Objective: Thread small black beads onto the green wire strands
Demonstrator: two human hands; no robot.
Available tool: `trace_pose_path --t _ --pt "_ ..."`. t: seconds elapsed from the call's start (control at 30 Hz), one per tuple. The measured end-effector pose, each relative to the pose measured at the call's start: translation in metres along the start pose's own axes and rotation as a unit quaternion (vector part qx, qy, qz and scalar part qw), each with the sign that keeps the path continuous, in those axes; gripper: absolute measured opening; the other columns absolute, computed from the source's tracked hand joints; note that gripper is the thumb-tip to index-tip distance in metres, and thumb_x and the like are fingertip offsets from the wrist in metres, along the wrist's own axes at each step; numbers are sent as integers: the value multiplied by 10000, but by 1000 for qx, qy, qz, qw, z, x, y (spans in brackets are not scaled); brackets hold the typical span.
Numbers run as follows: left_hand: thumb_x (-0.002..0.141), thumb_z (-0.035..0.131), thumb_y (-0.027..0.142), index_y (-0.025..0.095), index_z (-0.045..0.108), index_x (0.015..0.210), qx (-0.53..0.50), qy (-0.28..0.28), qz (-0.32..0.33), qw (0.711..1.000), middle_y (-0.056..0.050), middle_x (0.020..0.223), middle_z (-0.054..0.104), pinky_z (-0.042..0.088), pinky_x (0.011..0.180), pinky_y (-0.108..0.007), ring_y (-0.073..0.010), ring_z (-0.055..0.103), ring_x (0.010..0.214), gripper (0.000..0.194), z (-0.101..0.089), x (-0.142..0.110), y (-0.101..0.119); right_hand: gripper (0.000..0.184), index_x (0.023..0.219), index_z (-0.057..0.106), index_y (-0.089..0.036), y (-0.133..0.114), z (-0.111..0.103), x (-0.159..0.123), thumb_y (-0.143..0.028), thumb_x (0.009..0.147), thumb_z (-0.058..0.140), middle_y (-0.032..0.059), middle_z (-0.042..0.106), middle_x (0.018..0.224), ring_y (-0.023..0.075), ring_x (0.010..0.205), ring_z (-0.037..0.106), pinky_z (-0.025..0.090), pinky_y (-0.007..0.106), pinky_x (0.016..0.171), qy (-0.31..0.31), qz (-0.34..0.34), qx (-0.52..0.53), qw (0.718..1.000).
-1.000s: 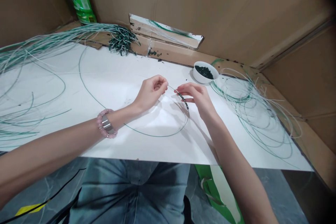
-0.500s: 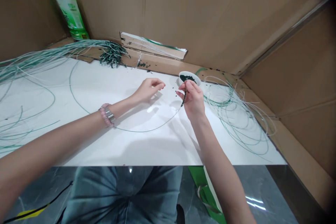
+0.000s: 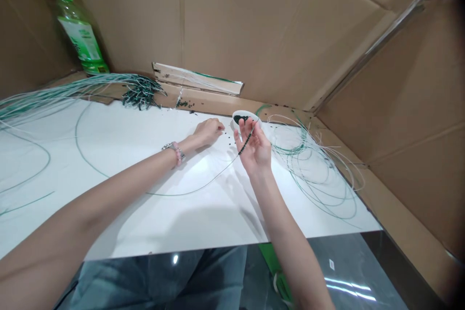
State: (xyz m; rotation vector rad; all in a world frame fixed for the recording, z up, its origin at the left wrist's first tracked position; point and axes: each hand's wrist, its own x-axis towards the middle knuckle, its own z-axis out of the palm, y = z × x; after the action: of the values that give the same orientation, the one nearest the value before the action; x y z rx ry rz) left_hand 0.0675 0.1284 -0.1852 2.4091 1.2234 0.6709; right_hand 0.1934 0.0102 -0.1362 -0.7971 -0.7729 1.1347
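My right hand (image 3: pixel 255 149) is raised in front of a white bowl (image 3: pixel 241 121) of dark green beads, shut on a thin green wire (image 3: pixel 189 192). A short run of dark beads (image 3: pixel 246 141) sits threaded on that wire just below my fingers. The wire sweeps down and left across the white table top (image 3: pixel 145 213). My left hand (image 3: pixel 209 131) rests on the table, loosely curled and holding nothing, a little left of several loose beads (image 3: pixel 228 136). A pink and silver bracelet (image 3: pixel 175 152) circles my left wrist.
A long bundle of green-and-white wires (image 3: pixel 69 89) ends in a beaded tangle (image 3: pixel 140 96) at the back left. Loose wire coils (image 3: pixel 312 169) lie to the right. Cardboard walls (image 3: pixel 276 24) surround the table, and a green-capped plastic bottle (image 3: pixel 78 34) stands in the back corner.
My left hand has let go of the wire and moved left. My right hand has lifted the beaded wire up towards the bowl. The view has tilted upward and shifted.
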Motion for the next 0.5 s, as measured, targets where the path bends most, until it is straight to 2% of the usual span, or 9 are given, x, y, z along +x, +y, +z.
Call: trace_pose_path --t 0.13,0.3,0.4,0.5 --pt "770 527 265 194 703 838 -1 -6 5 1000 -70 967 676 401 739 -299 -238 593 890 202 4 5 7 206 804 559 -252 -1 1 0 -410 698 639 12 669 1084 197 1182 536 489 392 931 20 9 25 999" --pt "731 525 191 170 698 728 -39 8 -3 999 -78 887 689 398 760 -311 -236 599 851 174 1 4 12 257 824 550 -239 3 2 -1 -465 718 609 48 668 1064 219 1169 542 523 376 839 4 -10 -49 999" --pt "718 558 224 162 698 733 -91 21 -11 996 -81 890 692 414 761 -306 -220 597 837 154 -8 -9 11 250 792 553 -227 5 6 -4 -442 697 637 40 691 951 205 1073 598 520 344 825 -3 -34 -85 996" --pt "753 552 322 145 690 853 -157 34 -31 986 -84 888 697 448 691 -274 -178 608 774 245 -22 -37 11 177 749 589 -205 5 13 -12 -370 723 649 27 697 832 174 929 646 512 294 789 -16 -98 -159 982"
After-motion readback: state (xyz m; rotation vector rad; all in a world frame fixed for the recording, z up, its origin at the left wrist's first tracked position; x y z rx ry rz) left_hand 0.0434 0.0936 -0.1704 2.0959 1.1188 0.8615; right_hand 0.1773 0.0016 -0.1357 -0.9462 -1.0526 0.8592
